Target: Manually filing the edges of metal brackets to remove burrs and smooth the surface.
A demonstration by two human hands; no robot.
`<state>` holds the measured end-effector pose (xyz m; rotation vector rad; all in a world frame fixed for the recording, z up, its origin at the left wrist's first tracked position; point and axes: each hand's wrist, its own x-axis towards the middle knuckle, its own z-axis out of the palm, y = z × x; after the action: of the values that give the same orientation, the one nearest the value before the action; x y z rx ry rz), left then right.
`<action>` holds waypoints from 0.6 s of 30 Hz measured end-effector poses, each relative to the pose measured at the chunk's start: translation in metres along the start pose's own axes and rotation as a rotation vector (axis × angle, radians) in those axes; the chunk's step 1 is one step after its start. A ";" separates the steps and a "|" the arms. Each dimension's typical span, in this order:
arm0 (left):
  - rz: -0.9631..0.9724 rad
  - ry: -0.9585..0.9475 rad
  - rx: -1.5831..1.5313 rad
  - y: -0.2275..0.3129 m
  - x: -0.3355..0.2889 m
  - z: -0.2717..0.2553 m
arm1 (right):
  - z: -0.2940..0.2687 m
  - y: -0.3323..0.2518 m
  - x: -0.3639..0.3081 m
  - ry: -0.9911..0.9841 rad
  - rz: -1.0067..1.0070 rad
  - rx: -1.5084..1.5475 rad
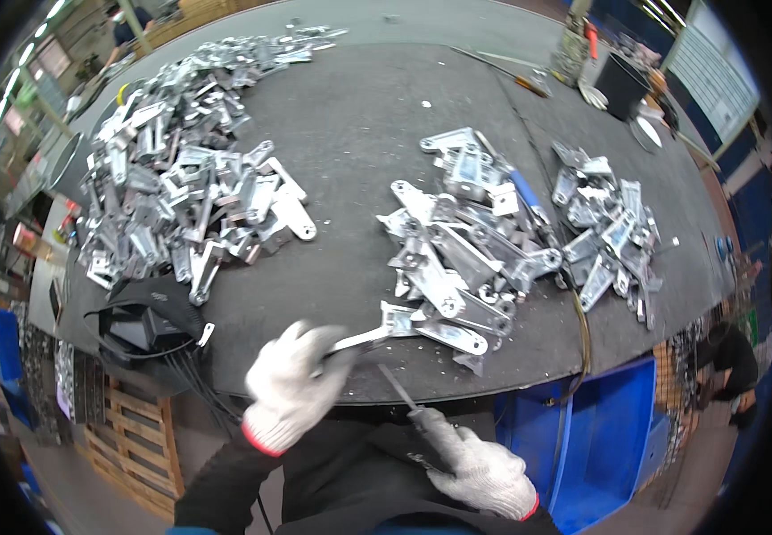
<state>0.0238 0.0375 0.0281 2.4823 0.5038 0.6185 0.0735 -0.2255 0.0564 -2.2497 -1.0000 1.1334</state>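
Note:
My left hand (295, 379), in a white knit glove with a red cuff, is closed around one end of a silver metal bracket (364, 339). The bracket's other end points right, towards the near edge of the middle pile of brackets (462, 245). Low and to the right, my gloved right hand (488, 477) grips the grey handle of a file (398, 388). Its thin blade slants up and left, just below the bracket and apart from it. The left hand is slightly blurred.
A large heap of brackets (181, 169) covers the table's left side; a smaller one (609, 227) lies right. Between the right piles rests a blue-handled tool (524, 192). A black bag-like object with cables (150, 325) sits front left. Blue bins (595, 446) stand below the front edge.

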 end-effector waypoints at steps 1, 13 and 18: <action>0.046 -0.016 -0.022 0.017 0.020 -0.002 | 0.000 -0.002 -0.002 0.017 0.110 -0.056; 0.294 -0.314 0.729 -0.039 0.171 0.005 | 0.015 -0.001 0.008 0.154 0.253 -0.178; 0.479 -0.499 0.859 -0.066 0.172 -0.012 | 0.015 0.008 0.006 0.166 0.180 -0.234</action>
<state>0.1450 0.1743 0.0554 3.4546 -0.0687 -0.1361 0.0670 -0.2252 0.0396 -2.6167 -0.9193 0.9201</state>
